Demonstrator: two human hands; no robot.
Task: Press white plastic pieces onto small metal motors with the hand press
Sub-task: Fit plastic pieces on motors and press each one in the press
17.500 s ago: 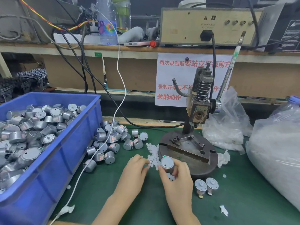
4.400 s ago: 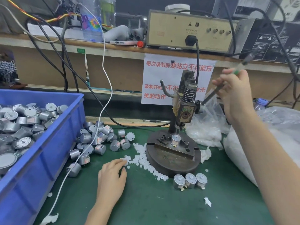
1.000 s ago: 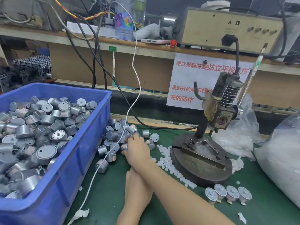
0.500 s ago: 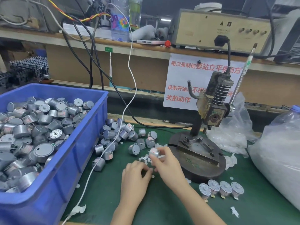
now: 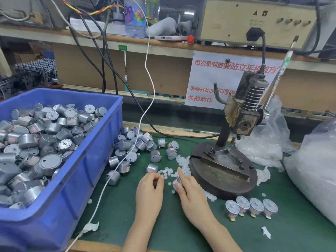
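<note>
Blue bin [image 5: 91,160] heaped with stock, far left of the fingers; loose motors [image 5: 138,144] tipped onto the desk [image 5: 181,233] just beyond the left hand [image 5: 149,190], likely a working pile within reach; left fingers [image 5: 158,179] curled, tips bunched at the white plastic pieces [image 5: 181,160], cannot tell if one is pinched; right hand [image 5: 190,195] close beside, thumb and fingers gripping one motor [image 5: 176,182], forefinger straight, presumably to receive a piece; hand press [image 5: 241,115] right of it, nest bare; four finished motors [image 5: 251,206] lined up nearer, out of the way.
</note>
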